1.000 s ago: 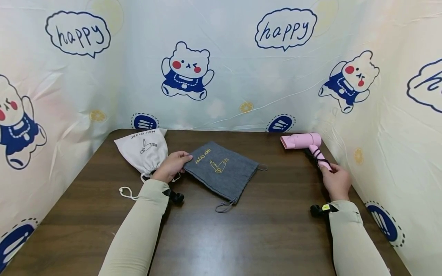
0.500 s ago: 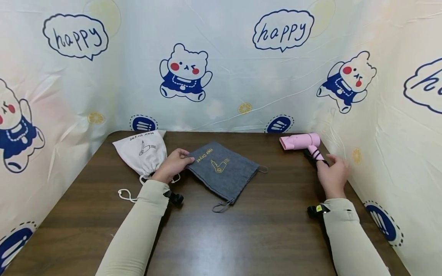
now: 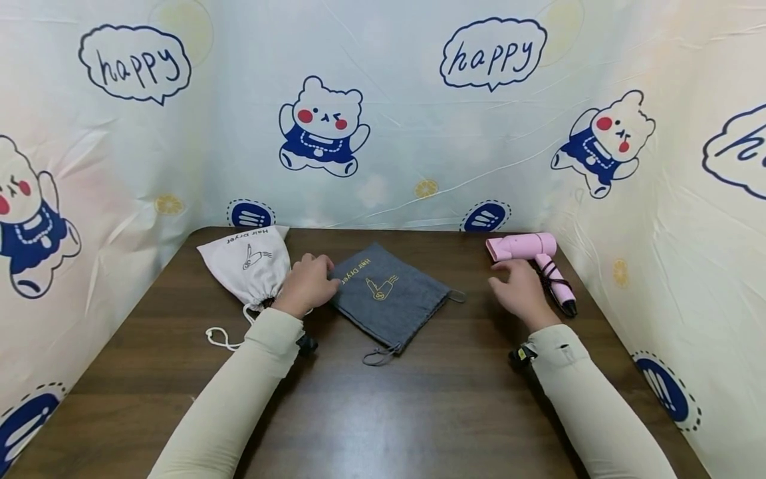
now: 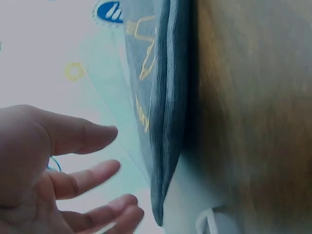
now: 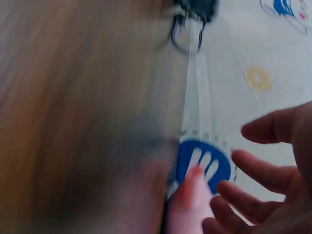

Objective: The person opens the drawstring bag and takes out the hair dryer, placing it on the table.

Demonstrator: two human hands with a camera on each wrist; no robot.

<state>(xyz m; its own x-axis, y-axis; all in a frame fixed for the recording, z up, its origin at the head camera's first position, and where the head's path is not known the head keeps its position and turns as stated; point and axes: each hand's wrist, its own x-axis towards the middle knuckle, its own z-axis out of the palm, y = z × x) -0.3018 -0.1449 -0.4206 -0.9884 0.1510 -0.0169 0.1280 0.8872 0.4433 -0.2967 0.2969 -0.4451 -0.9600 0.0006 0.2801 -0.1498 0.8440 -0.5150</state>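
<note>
A grey drawstring pouch (image 3: 389,296) with a yellow hair dryer drawing lies mid-table. My left hand (image 3: 308,286) is at its left corner; in the left wrist view the thumb and fingers stand apart, with a gap between them and the pouch (image 4: 168,97). To the right, a pink hair dryer (image 3: 523,247) lies on the table with its black cord wound round the handle. My right hand (image 3: 522,293) hovers left of that handle, holding nothing. Its spread fingers (image 5: 258,170) show in the right wrist view, beside the blurred pink dryer (image 5: 187,209).
Behind my left hand lies a white drawstring pouch (image 3: 254,263) marked Hair Dryer, its white cord (image 3: 223,339) trailing on the brown wooden table (image 3: 383,412). Printed cloth walls (image 3: 407,120) rise at the table's back and sides.
My right hand has let go of the hair dryer's handle and moved left. The left hand has released the grey pouch's corner. The dryer stays where it was.
</note>
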